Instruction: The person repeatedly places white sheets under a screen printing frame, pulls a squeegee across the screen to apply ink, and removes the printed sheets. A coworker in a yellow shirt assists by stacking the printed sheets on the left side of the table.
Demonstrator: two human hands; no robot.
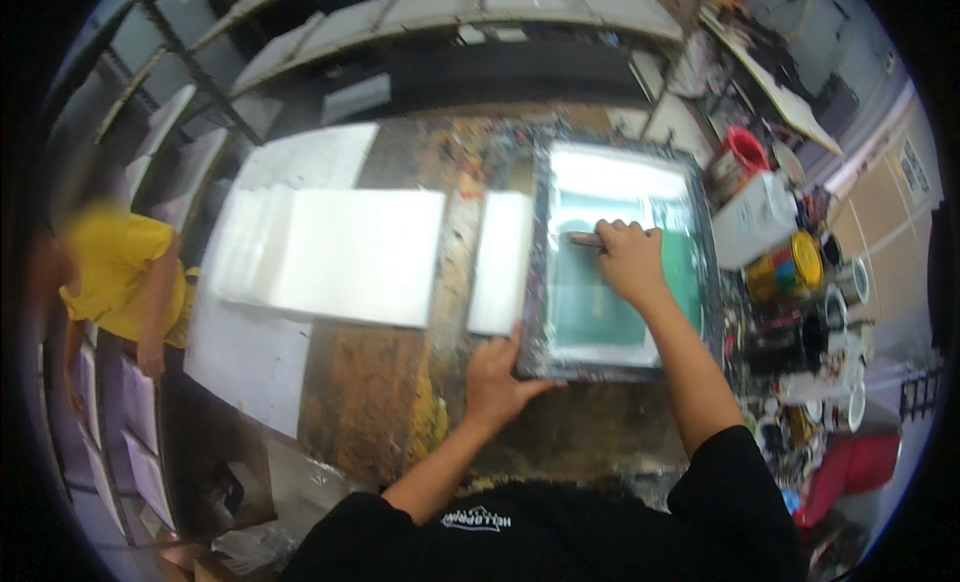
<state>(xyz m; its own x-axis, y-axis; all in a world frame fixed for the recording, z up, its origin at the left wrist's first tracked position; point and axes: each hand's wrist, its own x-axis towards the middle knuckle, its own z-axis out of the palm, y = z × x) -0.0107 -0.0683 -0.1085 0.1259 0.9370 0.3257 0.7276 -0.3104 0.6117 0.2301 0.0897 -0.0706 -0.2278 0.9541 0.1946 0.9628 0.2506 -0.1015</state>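
A screen printing frame [709,282] with dark, ink-stained edges and a green and white mesh lies on the worktable. My right hand [630,257] is closed over a squeegee [585,239] on the mesh; most of the tool is hidden under my fingers. At the near left corner of the frame, my left hand [493,379] grips the edge, its thumb along the near side. White sheets [502,262] lie just left of the frame, partly reaching its side. Farther left is a spread stack of white paper [365,252].
Ink cans and tubs, among them a yellow can [790,265] and a red one [738,160], crowd the right side by a white jug [755,220]. A person in a yellow shirt [125,272] stands at the left, near drying racks [150,482]. Shelves [430,7] run across the back.
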